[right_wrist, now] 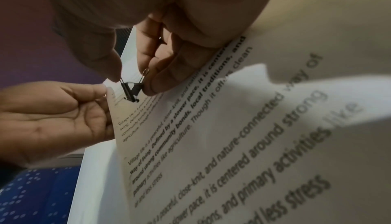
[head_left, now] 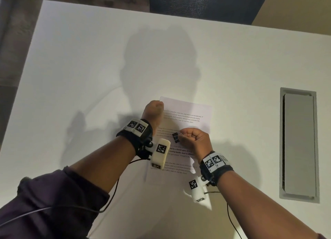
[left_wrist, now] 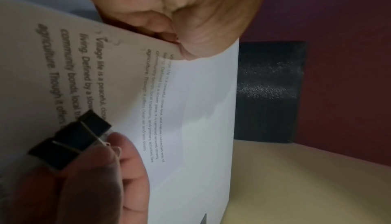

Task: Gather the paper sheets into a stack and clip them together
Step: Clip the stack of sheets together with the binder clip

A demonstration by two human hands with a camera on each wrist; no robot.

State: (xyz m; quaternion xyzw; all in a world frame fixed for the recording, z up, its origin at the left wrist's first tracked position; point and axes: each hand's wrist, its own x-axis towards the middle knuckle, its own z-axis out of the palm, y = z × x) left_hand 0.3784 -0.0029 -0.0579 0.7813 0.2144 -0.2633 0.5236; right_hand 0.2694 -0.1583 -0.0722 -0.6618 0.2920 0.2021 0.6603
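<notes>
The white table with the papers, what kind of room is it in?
Probably an office. The white table has a cable hatch built in, a mesh office chair stands behind it, and printed paper sheets lie on top.

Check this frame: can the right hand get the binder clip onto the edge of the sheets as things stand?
Probably yes. The right hand pinches the binder clip by its wire handles, right over the paper sheets, which the left hand grips at their left edge. Nothing lies between clip and paper; whether the clip's mouth already straddles an edge is unclear.
</notes>
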